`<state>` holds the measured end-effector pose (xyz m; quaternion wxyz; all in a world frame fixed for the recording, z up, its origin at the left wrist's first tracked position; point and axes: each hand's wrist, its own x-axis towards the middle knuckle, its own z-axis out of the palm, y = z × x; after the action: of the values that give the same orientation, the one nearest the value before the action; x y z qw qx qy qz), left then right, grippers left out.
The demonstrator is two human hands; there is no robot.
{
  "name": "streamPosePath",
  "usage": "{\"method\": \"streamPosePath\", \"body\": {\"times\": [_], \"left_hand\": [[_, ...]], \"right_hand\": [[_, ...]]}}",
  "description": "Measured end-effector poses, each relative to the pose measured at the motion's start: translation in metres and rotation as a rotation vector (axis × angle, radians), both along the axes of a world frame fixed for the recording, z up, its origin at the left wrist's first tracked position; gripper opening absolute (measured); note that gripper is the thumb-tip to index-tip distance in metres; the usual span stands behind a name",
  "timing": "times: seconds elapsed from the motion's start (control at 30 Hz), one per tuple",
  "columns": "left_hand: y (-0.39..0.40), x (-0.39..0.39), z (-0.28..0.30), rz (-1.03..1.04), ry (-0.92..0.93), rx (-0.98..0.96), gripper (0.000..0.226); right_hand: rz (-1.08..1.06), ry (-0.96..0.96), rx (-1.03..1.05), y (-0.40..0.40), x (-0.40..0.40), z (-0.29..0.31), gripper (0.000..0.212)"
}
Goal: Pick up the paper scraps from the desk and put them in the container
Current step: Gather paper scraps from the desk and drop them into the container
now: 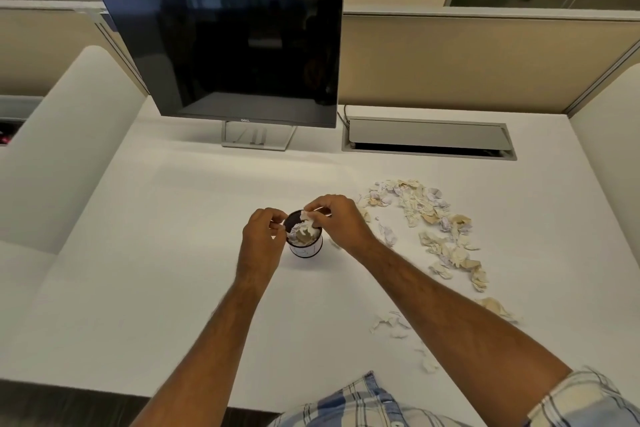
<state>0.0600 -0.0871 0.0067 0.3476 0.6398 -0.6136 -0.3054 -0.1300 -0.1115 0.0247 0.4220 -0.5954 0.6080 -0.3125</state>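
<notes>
The plaid sleeve (585,399) and shirt hem sit at the near edge of the white counter (173,253); both forearms reach forward to the container (306,243), a small cylinder with a dark rim standing upright mid-counter.

Grip state: the right hand (341,222) pinches a white scrap (309,218) directly over the container mouth. The left hand (261,236) is curled against the left side of the rim; whether it holds the wall or a small piece of paper cannot be told.

Fill level: crumpled paper already stands at or above the rim.

Remaining work: a long trail of paper scraps (436,229) lies to the right, with a smaller cluster (394,322) nearer the counter edge.

Hazards, as judged:
- Overfill. Further pieces may spring back out unless pressed down.
- Tipping. The container is narrow; downward pressing off-centre could topple it if the left hand lets go.
- Light scraps near the edge may be swept off by a passing forearm.
</notes>
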Motion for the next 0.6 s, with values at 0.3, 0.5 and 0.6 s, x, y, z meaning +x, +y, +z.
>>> {"method": "streamPosePath", "body": {"times": [0.3,0.5,0.6], "left_hand": [[0.002,-0.004,-0.005,-0.004,0.023,-0.013,0.029],[0.008,-0.031,-0.004,-0.086,0.049,0.014,0.022],[0.011,-0.05,-0.003,-0.153,0.049,0.013,0.019]], "right_hand": [[-0.14,-0.097,0.046,0.013,-0.03,-0.011,0.018],[-0.249,-0.059,0.076,0.035,-0.08,-0.03,0.019],[-0.28,0.022,0.096,0.046,-0.105,-0.041,0.022]]}}
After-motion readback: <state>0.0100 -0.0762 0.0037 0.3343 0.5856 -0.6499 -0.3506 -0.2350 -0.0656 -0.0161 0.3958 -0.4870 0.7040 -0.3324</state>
